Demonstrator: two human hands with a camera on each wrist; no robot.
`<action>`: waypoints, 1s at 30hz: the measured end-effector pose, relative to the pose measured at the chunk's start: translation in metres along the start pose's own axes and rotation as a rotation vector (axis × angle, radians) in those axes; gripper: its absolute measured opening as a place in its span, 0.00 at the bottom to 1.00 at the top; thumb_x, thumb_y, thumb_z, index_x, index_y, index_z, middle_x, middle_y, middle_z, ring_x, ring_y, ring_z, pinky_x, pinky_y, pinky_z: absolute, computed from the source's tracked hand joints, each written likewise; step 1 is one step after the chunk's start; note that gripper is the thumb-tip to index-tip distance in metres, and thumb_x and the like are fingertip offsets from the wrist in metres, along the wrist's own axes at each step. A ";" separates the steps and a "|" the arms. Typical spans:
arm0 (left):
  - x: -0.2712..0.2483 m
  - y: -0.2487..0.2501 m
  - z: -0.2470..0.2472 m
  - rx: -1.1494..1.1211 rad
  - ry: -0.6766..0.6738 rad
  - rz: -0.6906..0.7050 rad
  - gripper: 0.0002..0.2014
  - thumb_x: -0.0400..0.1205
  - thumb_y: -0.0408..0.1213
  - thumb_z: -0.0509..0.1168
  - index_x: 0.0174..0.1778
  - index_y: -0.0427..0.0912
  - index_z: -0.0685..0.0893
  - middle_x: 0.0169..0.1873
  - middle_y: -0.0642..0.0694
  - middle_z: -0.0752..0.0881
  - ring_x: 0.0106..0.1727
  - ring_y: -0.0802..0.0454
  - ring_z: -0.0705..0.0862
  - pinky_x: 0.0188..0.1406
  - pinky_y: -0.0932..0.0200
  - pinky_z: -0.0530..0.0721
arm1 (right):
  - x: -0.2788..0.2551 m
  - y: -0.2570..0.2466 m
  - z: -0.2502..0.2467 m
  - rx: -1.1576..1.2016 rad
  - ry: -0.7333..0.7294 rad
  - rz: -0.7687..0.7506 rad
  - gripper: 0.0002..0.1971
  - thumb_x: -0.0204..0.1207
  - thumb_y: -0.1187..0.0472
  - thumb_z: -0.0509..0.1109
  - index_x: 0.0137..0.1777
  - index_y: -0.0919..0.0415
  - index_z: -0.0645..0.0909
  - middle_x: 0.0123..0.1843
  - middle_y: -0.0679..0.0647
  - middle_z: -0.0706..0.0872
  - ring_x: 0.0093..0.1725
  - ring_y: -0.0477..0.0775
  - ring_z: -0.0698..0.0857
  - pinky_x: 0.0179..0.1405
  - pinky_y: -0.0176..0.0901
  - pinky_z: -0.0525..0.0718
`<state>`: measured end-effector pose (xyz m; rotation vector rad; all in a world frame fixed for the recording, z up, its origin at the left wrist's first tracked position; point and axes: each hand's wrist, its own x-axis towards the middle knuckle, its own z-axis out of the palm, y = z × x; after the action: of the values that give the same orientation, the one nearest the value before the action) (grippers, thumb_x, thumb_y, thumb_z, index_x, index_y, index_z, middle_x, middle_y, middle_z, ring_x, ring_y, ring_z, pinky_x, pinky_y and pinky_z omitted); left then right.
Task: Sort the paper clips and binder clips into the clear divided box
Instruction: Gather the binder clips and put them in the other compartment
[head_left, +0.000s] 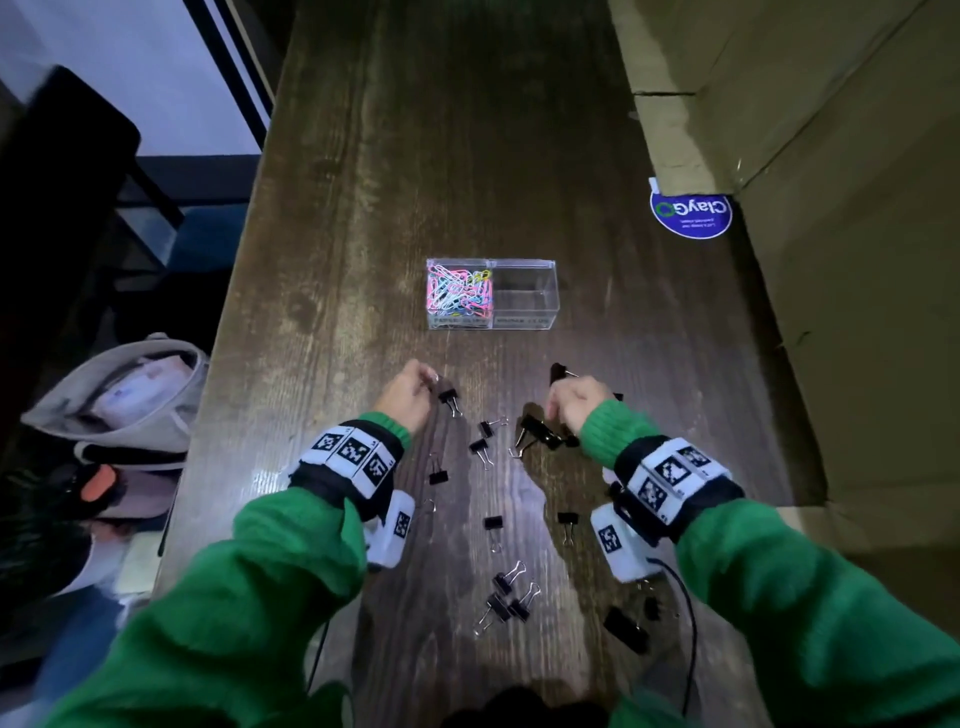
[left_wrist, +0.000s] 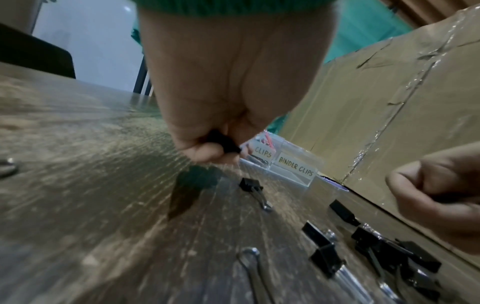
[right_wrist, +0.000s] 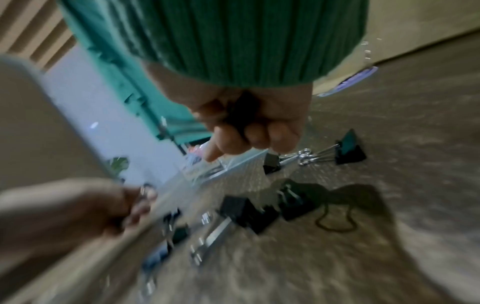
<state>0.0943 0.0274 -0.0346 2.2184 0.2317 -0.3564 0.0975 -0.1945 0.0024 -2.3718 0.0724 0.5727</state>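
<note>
Left hand (head_left: 410, 391) and right hand (head_left: 574, 402) each pinched a black binder clip (left_wrist: 223, 142), likely to load both together. Divided box (head_left: 524, 306) sat just ahead of both hands; its binder-clip half looked empty.

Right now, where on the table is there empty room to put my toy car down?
Bare wood lies beyond the box, toward the table's far end, and left of the box up to the table edge. Between box and hands there is only a thin strip. Nearer, around the left hand and right hand, binder clips are scattered everywhere, so it's crowded there.
</note>
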 end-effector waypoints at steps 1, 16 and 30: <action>0.001 0.003 0.001 -0.008 0.015 -0.018 0.09 0.80 0.22 0.52 0.48 0.36 0.75 0.47 0.34 0.82 0.44 0.45 0.80 0.50 0.54 0.77 | -0.005 0.003 0.000 -0.230 -0.060 -0.069 0.13 0.80 0.58 0.55 0.37 0.56 0.78 0.32 0.53 0.81 0.28 0.50 0.76 0.28 0.36 0.72; 0.000 0.015 0.002 0.573 -0.129 0.148 0.22 0.74 0.46 0.70 0.63 0.46 0.76 0.57 0.44 0.78 0.63 0.46 0.76 0.63 0.47 0.78 | -0.006 0.000 0.018 -1.116 -0.401 -0.526 0.23 0.84 0.60 0.56 0.77 0.49 0.57 0.22 0.50 0.66 0.18 0.45 0.66 0.15 0.34 0.66; -0.003 0.001 0.002 0.408 -0.124 0.077 0.16 0.74 0.46 0.71 0.41 0.45 0.69 0.46 0.43 0.83 0.43 0.48 0.78 0.42 0.56 0.74 | 0.024 -0.035 -0.021 -0.871 -0.137 -0.409 0.22 0.79 0.46 0.59 0.68 0.55 0.66 0.52 0.59 0.88 0.49 0.61 0.88 0.48 0.50 0.85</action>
<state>0.0909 0.0250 -0.0342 2.5844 0.0043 -0.5347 0.1339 -0.1790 0.0275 -3.0225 -0.8647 0.6387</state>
